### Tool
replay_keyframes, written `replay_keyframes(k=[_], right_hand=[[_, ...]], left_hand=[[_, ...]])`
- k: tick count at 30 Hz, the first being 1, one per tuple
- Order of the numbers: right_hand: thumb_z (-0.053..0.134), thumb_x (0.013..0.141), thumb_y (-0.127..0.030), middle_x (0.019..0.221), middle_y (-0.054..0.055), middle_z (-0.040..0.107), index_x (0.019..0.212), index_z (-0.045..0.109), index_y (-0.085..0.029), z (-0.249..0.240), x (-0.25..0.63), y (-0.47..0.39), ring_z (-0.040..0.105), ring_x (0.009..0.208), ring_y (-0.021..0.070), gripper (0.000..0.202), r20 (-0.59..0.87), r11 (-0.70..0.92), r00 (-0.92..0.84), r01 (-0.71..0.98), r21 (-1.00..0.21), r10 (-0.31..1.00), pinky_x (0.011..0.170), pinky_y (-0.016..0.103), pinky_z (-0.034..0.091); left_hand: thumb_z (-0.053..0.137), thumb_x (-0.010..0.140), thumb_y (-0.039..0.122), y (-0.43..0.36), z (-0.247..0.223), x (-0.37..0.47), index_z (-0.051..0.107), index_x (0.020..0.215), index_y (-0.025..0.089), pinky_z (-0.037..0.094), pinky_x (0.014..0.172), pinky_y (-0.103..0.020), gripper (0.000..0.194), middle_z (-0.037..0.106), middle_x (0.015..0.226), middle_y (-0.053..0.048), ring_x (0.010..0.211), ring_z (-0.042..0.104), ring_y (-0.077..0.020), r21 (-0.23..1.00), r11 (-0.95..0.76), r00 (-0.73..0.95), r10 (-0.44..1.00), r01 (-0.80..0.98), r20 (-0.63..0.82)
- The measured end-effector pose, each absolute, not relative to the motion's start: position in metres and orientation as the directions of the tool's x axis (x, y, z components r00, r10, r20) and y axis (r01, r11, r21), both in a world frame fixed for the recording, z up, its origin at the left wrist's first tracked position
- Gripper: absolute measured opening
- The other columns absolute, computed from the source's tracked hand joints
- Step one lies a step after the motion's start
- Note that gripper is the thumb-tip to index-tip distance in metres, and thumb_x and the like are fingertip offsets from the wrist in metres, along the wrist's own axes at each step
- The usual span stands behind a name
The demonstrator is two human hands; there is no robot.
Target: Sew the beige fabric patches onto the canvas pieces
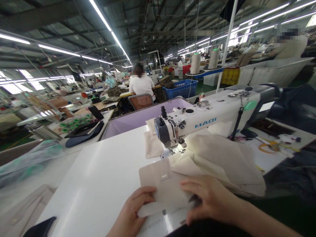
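A beige fabric piece with a small pale label lies on the white table in front of the sewing machine. My left hand grips the fabric's lower left edge, with a whitish rounded piece by its thumb. On the right side of the same fabric is my right hand, fingers apart from the thumb, with a small dark object between them that I cannot make out. More beige cloth is heaped under the machine arm, and a smaller piece lies left of the needle area.
A printed ruler scale runs along the table's front edge. Orange-handled scissors lie at the right. Behind the table are a lilac-lined bin, a blue crate and a seated person in white. Dark items and thread spools sit left.
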State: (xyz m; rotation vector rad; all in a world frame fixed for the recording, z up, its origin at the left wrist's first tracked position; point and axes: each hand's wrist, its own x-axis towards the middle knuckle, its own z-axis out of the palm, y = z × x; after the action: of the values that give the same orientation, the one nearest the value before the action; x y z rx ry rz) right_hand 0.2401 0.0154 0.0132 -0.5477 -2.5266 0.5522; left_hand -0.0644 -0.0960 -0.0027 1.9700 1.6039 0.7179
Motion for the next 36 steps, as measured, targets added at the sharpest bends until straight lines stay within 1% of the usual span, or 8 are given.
replay_keyframes(k=[7,16,21,24,27,31,34,36], right_hand=[[0.068,0.083,-0.021,0.126,0.017,0.067,0.136,0.058,-0.014,0.014,0.243,0.045,0.072,0.095,0.0315,0.053,0.207,0.552,-0.513,0.745,-0.374,0.833,0.077,0.043,0.060],[0.065,0.087,-0.022,0.098,0.007,0.076,0.115,0.068,-0.018,-0.002,0.237,0.017,0.072,0.090,0.0277,0.028,0.055,0.487,-0.556,0.670,-0.561,0.829,0.081,0.038,0.056],[0.055,0.093,-0.032,0.096,0.004,0.075,0.108,0.068,-0.024,-0.001,0.264,0.035,0.071,0.084,0.0237,0.021,0.180,0.483,-0.517,0.544,-0.686,0.837,0.073,0.032,0.056],[0.054,0.092,-0.048,0.096,0.010,0.073,0.115,0.067,-0.022,0.021,0.300,0.065,0.069,0.082,0.0292,0.037,0.327,0.312,-0.135,0.747,-0.587,0.935,0.069,0.039,0.056],[0.051,0.091,-0.053,0.105,0.018,0.069,0.119,0.065,-0.015,0.044,0.323,0.075,0.065,0.096,0.0372,0.049,0.626,0.234,0.125,0.857,-0.460,0.770,0.078,0.048,0.054],[0.063,0.089,-0.056,0.086,0.007,0.070,0.118,0.068,-0.027,0.042,0.309,0.041,0.063,0.064,0.0234,0.041,0.381,0.486,-0.305,0.618,-0.618,0.873,0.061,0.035,0.054],[0.083,0.070,-0.052,0.121,0.010,0.071,0.129,0.066,-0.026,0.026,0.283,0.020,0.069,0.100,0.0307,0.066,0.145,0.609,-0.722,0.438,-0.662,0.677,0.084,0.037,0.057],[0.074,0.080,-0.034,0.124,0.008,0.071,0.117,0.071,-0.024,0.019,0.270,0.020,0.068,0.108,0.0283,0.038,0.088,0.590,-0.762,0.417,-0.691,0.642,0.092,0.035,0.053]], left_hand=[[0.062,0.089,0.025,-0.097,-0.004,-0.061,0.076,0.093,0.024,0.058,0.095,-0.035,0.015,0.071,0.123,-0.012,0.110,0.070,-0.0252,0.656,-0.224,0.157,0.975,0.721,0.160],[0.067,0.085,0.014,-0.093,-0.003,-0.059,0.077,0.091,0.026,0.058,0.095,-0.031,0.016,0.071,0.123,-0.009,0.112,0.070,-0.0229,0.613,-0.237,0.175,0.972,0.754,0.159],[0.069,0.082,0.014,-0.094,-0.003,-0.056,0.075,0.088,0.023,0.059,0.091,-0.030,0.012,0.072,0.121,-0.011,0.108,0.071,-0.0234,0.629,-0.239,0.170,0.971,0.740,0.169],[0.065,0.083,0.013,-0.096,-0.004,-0.056,0.075,0.088,0.023,0.059,0.091,-0.032,0.014,0.071,0.123,-0.012,0.108,0.071,-0.0234,0.643,-0.221,0.161,0.975,0.733,0.151],[0.063,0.085,0.015,-0.096,-0.005,-0.057,0.075,0.087,0.022,0.058,0.093,-0.034,0.014,0.071,0.123,-0.012,0.107,0.071,-0.0238,0.666,-0.193,0.129,0.981,0.721,0.144],[0.064,0.087,0.024,-0.092,0.000,-0.056,0.074,0.084,0.023,0.058,0.092,-0.035,0.010,0.074,0.115,-0.011,0.104,0.072,-0.0244,0.703,-0.151,0.077,0.988,0.695,0.137],[0.065,0.087,0.031,-0.089,0.003,-0.054,0.074,0.083,0.023,0.060,0.089,-0.035,0.013,0.076,0.109,-0.010,0.100,0.073,-0.0248,0.728,-0.125,0.025,0.989,0.674,0.147],[0.065,0.089,0.033,-0.089,0.004,-0.055,0.074,0.085,0.023,0.060,0.090,-0.036,0.015,0.077,0.108,-0.010,0.101,0.073,-0.0246,0.724,-0.119,0.009,0.988,0.679,0.153]])
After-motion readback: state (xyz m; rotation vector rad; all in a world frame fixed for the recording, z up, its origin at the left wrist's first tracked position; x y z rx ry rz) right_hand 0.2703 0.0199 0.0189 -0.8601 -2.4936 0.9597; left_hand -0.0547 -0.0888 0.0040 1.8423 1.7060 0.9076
